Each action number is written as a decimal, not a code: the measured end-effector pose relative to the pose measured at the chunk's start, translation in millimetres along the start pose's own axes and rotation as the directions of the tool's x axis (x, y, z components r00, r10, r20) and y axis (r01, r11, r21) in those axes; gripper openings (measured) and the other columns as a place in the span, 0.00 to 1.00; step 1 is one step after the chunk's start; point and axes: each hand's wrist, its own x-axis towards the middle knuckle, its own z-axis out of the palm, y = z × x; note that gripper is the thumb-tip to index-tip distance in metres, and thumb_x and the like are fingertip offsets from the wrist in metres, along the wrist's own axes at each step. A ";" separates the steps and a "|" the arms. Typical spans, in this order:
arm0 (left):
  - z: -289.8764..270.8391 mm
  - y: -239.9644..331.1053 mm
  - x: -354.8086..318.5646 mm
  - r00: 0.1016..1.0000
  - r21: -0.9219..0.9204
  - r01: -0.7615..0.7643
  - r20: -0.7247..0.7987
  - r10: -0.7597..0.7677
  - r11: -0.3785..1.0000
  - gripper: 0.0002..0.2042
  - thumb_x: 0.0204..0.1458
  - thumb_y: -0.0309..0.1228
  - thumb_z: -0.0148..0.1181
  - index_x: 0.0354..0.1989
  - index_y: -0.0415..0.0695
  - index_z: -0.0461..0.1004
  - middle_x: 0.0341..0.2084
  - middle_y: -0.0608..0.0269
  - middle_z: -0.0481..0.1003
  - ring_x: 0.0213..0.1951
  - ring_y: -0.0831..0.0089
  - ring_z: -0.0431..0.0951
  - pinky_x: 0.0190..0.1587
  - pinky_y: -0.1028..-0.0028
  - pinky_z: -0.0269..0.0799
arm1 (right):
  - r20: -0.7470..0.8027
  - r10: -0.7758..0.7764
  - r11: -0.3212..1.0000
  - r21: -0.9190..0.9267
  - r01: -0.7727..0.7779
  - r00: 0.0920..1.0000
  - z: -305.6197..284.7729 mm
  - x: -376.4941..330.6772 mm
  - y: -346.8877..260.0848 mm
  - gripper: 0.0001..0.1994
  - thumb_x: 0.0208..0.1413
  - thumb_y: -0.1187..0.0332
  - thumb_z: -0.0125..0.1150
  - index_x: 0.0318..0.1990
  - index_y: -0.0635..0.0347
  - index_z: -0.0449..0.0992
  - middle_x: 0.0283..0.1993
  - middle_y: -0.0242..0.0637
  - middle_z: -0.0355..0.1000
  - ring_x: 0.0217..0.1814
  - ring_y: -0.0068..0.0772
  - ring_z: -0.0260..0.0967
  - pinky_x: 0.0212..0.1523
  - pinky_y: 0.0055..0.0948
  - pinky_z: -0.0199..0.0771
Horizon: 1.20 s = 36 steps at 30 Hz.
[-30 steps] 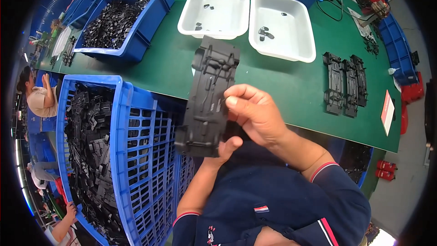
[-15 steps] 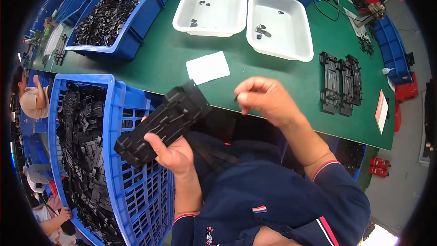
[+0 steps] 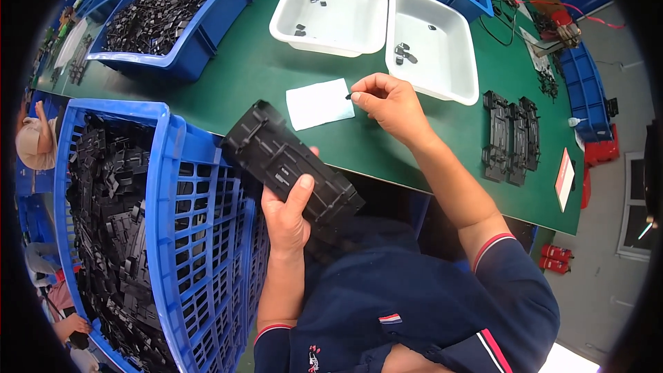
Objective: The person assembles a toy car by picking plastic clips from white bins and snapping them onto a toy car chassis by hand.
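Note:
My left hand [image 3: 289, 214] is closed round a long black plastic molded part [image 3: 286, 166], thumb on its upper face, held tilted in front of the table's near edge. Over the table, my right hand [image 3: 390, 107] pinches a tiny black piece [image 3: 349, 97] between thumb and forefinger; its exact kind is too small to make out. Under that pinch lies a white sheet of paper [image 3: 314, 105]. Beyond are two white trays, the left tray [image 3: 331, 34] and the right tray [image 3: 442, 83], each with a few small black pieces inside.
A blue crate [image 3: 157, 159] full of black plastic parts stands to my left. Blue bins [image 3: 200, 55] of small black pieces line the back of the green table [image 3: 407, 166]. Three black molded parts [image 3: 511, 138] lie at the right, near a red-and-white card [image 3: 564, 179].
My left hand has turned the molded part so that its other end points away and to the left. My right hand has moved forward to the paper, still pinching the tiny piece.

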 end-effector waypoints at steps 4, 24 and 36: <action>2.9 -4.2 18.6 0.999 -0.075 0.031 0.035 -0.028 0.997 0.23 0.52 0.22 0.57 0.58 0.37 0.62 0.53 0.57 0.68 0.52 0.72 0.70 0.57 0.71 0.64 | -0.030 -0.079 0.981 -0.182 0.073 0.996 7.9 8.4 -2.3 0.06 0.52 0.71 0.62 0.37 0.63 0.77 0.30 0.28 0.74 0.31 0.16 0.67 0.32 0.19 0.68; 0.1 -11.0 28.0 0.991 -0.149 0.126 0.065 -0.118 0.981 0.27 0.53 0.23 0.56 0.62 0.38 0.58 0.57 0.53 0.65 0.60 0.66 0.63 0.63 0.67 0.57 | 0.005 -0.185 0.832 -0.532 0.160 0.983 21.4 30.6 6.3 0.10 0.51 0.71 0.59 0.39 0.67 0.77 0.31 0.37 0.77 0.30 0.23 0.71 0.37 0.24 0.72; 13.8 -1.3 23.3 1.000 -0.112 -0.009 0.000 0.009 0.994 0.24 0.54 0.21 0.55 0.60 0.38 0.60 0.55 0.54 0.67 0.53 0.69 0.70 0.59 0.68 0.62 | -0.018 -0.784 0.584 -0.364 0.726 0.621 3.0 -39.3 -17.9 0.13 0.43 0.86 0.61 0.36 0.59 0.78 0.32 0.38 0.73 0.30 0.32 0.71 0.29 0.26 0.71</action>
